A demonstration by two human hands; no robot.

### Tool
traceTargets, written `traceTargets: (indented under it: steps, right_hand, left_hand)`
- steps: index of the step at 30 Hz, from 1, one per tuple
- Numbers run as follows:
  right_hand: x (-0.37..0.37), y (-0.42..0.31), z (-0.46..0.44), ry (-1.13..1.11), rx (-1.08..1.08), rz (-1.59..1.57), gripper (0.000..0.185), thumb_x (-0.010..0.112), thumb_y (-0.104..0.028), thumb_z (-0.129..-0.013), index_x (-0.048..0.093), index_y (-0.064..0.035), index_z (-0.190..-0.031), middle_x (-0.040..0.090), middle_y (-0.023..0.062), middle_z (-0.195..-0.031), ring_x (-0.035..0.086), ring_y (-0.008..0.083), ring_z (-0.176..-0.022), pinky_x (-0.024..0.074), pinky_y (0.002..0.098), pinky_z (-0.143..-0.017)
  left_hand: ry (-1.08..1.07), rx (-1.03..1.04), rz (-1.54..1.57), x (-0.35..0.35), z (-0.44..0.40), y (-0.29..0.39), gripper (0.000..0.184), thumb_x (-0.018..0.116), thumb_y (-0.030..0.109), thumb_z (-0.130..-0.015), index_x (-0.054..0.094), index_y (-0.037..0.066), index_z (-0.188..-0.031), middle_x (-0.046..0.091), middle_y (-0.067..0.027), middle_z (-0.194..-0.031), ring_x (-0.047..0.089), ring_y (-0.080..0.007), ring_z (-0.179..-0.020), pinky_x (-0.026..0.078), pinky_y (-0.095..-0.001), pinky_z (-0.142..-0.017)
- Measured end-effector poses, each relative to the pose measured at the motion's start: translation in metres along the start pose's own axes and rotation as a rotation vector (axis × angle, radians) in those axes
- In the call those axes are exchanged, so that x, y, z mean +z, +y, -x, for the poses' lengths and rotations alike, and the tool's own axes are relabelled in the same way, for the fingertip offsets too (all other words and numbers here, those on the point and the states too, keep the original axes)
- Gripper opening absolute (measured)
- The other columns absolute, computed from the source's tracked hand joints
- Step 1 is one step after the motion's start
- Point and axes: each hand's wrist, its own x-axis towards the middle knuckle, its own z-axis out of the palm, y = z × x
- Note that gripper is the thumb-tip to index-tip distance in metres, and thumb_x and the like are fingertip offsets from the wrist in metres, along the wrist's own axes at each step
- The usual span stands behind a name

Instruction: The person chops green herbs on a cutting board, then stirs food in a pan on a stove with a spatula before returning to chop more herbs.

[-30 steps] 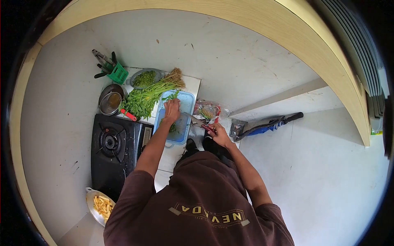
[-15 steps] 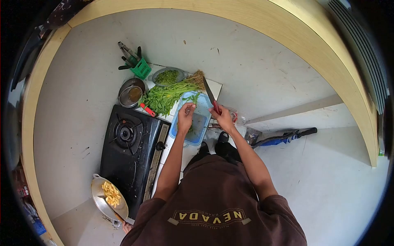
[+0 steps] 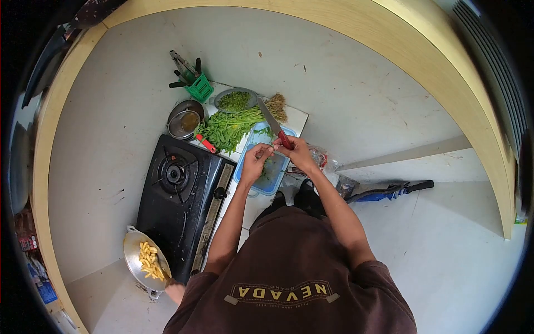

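Above the blue plastic tray (image 3: 265, 188), my left hand (image 3: 255, 162) is closed in a pinch on a leafy green stem (image 3: 262, 132). The fingers of my right hand (image 3: 301, 155) wrap a knife (image 3: 286, 140) by its red handle, and its blade (image 3: 269, 117) points up and to the left. Both hands' fingertips meet, or nearly so, over the tray. Bits of green lie inside the tray. Just beyond it, a bundle of leafy greens with roots (image 3: 231, 129) rests on the white tiled counter.
Chopped greens fill a grey bowl (image 3: 212, 102) behind the bundle. A green basket of utensils (image 3: 200, 88), a strainer (image 3: 183, 124) and a red-handled tool (image 3: 206, 143) sit nearby. Left is a black gas stove (image 3: 161, 209). Another person's hand (image 3: 176, 291) is at a pan (image 3: 132, 253) of yellow pieces.
My hands have come together over the tray, the right moving toward the left, and the knife blade tilts further left. The other person's hand has moved at the pan. The view has shifted slightly.
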Motion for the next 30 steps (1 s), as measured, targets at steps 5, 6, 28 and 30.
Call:
traceTargets:
  steps: [5, 6, 28, 30]
  right_hand:
    - [-0.007, 0.006, 0.001, -0.010, 0.007, -0.006, 0.018, 0.077, -0.013, -0.090, 0.073, -0.0001, -0.103, 0.072, 0.0005, -0.092, 0.062, 0.0082, -0.088, 0.0506, 0.0285, -0.084]
    - [-0.008, 0.005, 0.002, -0.008, 0.006, -0.001, 0.018, 0.077, -0.013, -0.090, 0.073, 0.0000, -0.102, 0.071, 0.0004, -0.092, 0.062, 0.0082, -0.088, 0.0506, 0.0285, -0.084]
    - [-0.029, 0.092, 0.067, -0.294, -0.180, 0.794, 0.031, 0.058, -0.034, -0.100, 0.056, -0.0053, -0.112, 0.067, 0.0230, -0.098, 0.065, 0.0448, -0.089, 0.0516, 0.0536, -0.074]
    - [-0.023, 0.099, 0.075, -0.370, -0.203, 0.889, 0.031, 0.057, -0.034, -0.100, 0.056, -0.0068, -0.115, 0.067, 0.0200, -0.102, 0.067, 0.0424, -0.090, 0.0534, 0.0523, -0.074]
  left_hand:
    - [-0.057, -0.062, -0.089, -0.004, -0.003, 0.002, 0.021, 0.068, 0.021, -0.099, 0.070, 0.001, -0.103, 0.068, -0.0021, -0.087, 0.062, -0.0106, -0.085, 0.047, -0.0270, -0.082]
    - [-0.068, -0.069, -0.097, -0.003, -0.004, 0.002, 0.022, 0.068, 0.022, -0.098, 0.070, 0.001, -0.103, 0.068, -0.0020, -0.087, 0.062, -0.0105, -0.084, 0.047, -0.0270, -0.082]
    - [0.293, 0.013, -0.078, -0.071, 0.033, -0.026, 0.012, 0.065, 0.009, -0.098, 0.068, -0.001, -0.105, 0.070, -0.0044, -0.087, 0.060, -0.0082, -0.075, 0.050, -0.0236, -0.072]
    - [0.364, -0.019, -0.084, -0.074, 0.044, -0.036, 0.012, 0.065, 0.010, -0.098, 0.068, -0.001, -0.104, 0.069, -0.0031, -0.086, 0.059, -0.0073, -0.073, 0.050, -0.0233, -0.070]
